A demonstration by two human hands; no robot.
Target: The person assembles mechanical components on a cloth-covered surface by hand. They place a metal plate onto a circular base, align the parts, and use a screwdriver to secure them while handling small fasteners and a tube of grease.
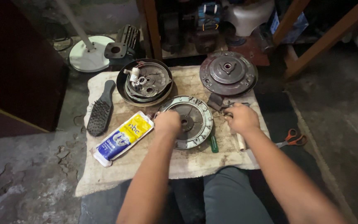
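Observation:
A round grey metal motor cover [193, 120] lies on a dirty cloth [125, 166] in front of me. My left hand [167, 123] rests on its left rim, fingers curled over the edge. My right hand [241, 117] is just right of the cover, closed around a small dark metal tool or part [222, 104]; what it is I cannot tell. A green-handled screwdriver [214, 143] pokes out from under the cover's right edge.
A dark bowl-shaped housing with wiring [145, 81] and a reddish round rotor [228, 73] sit at the cloth's far edge. A blue, white and yellow grease pouch [123, 137] and black brush [101, 110] lie left. Orange-handled scissors [293, 138] lie right on the floor.

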